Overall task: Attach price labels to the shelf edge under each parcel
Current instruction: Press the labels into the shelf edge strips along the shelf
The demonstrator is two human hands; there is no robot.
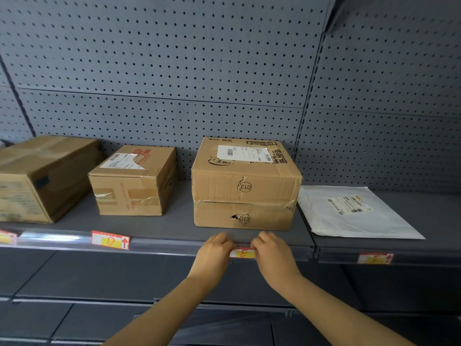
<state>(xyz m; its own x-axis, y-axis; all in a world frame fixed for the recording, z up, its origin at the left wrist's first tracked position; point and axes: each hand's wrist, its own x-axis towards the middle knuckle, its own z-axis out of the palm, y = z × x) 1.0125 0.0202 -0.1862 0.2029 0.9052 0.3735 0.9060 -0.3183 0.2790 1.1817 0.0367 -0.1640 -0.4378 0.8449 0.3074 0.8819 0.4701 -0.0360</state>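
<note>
left hand [215,248], right hand [270,248] pinch label e [243,253] ends.

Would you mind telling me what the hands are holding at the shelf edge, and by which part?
Both the left hand and right hand pinch the red-and-yellow paper price label marked E by its two short ends.

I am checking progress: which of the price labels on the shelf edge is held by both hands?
The label marked E, under the two stacked boxes. The left hand and right hand pinch its ends; label D is untouched.
</note>
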